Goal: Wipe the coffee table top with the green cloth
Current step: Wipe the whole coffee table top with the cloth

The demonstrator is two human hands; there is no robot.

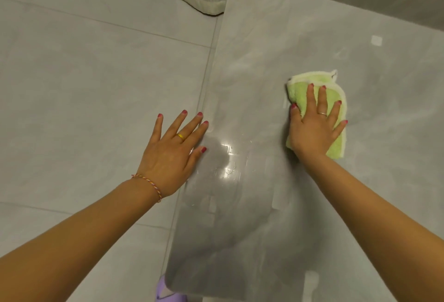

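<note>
Right hand [314, 131] presses flat on the folded green cloth [336, 143] — fingers spread, cloth beneath and beyond the fingertips. Left hand [173, 150] open, fingertips touching the coffee table top [264, 49] edge.

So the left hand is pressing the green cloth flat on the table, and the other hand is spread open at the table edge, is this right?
Not quite: the hands are swapped. In the head view the right hand presses the green cloth flat on the table, fingers straight, while the left hand is spread open at the table edge.
</note>
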